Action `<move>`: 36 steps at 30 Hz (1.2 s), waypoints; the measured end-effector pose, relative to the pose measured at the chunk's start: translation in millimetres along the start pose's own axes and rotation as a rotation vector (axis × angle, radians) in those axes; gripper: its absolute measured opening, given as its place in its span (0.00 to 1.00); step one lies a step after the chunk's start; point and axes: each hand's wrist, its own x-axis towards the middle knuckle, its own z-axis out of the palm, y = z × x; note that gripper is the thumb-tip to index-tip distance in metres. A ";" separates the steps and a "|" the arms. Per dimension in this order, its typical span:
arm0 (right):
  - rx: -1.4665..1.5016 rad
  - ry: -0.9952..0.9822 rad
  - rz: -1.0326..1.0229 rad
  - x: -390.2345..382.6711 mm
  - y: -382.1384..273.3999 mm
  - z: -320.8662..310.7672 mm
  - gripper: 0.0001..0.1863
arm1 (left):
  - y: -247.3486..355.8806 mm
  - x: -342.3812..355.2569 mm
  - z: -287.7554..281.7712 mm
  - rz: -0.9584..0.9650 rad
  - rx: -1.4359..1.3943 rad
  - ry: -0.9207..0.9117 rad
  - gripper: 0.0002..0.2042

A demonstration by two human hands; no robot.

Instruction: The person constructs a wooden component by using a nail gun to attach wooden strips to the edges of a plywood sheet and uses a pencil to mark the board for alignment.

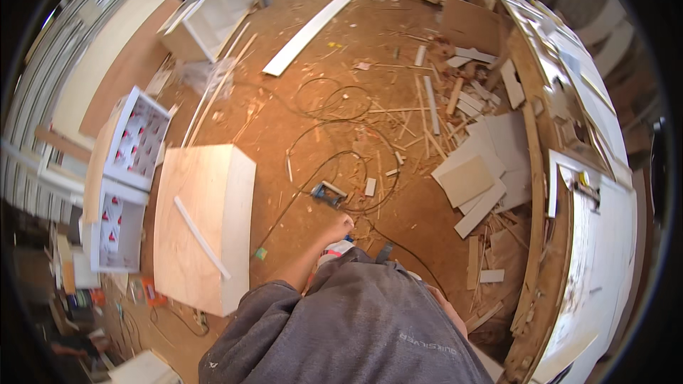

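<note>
Head view looks straight down on a workshop floor (398, 35) of packed reddish-brown earth, strewn with splinters, sawdust and thin wood strips. Black cable (334, 110) loops over the middle of the floor and runs to a small power tool (327, 194) with a blue and black body lying just beyond the person's reach. Left hand (340, 226) stretches forward and down toward that tool, close to it but apart from it; its fingers are bunched and I cannot tell whether they grip anything. Right hand (449, 311) hangs low beside the grey shirt (356, 327), mostly hidden, so its grip cannot be told.

Near left stands a plywood box (203, 231) with a white edge and a white strip (201, 227) lying slantwise on top. Further left lean two white-framed panels (131, 171) patterned in red, white and grey. Far left, a white open cabinet (206, 18) rests on the ground, and a long white board (320, 23) lies at an angle in the far middle. Right of centre sits a heap of pale offcut boards (480, 171). Along the right edge runs a white panel (601, 256) framed with bare wood
</note>
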 end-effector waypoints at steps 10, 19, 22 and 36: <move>-0.651 -0.585 0.222 146.4 -112.3 42.6 0.32 | -241.8 -238.9 -80.5 -0.636 -0.024 0.714 0.12; -0.856 -0.209 -0.062 269.0 -147.6 26.4 0.24 | -215.6 -283.5 -33.7 -0.782 -0.385 0.836 0.14; -0.807 -0.241 0.073 299.4 -109.0 2.2 0.23 | -189.3 -276.8 -11.7 -0.744 -0.384 0.818 0.15; -0.815 -0.309 0.199 301.3 -37.3 -92.3 0.14 | -150.5 -272.4 86.9 -0.710 -0.363 0.917 0.18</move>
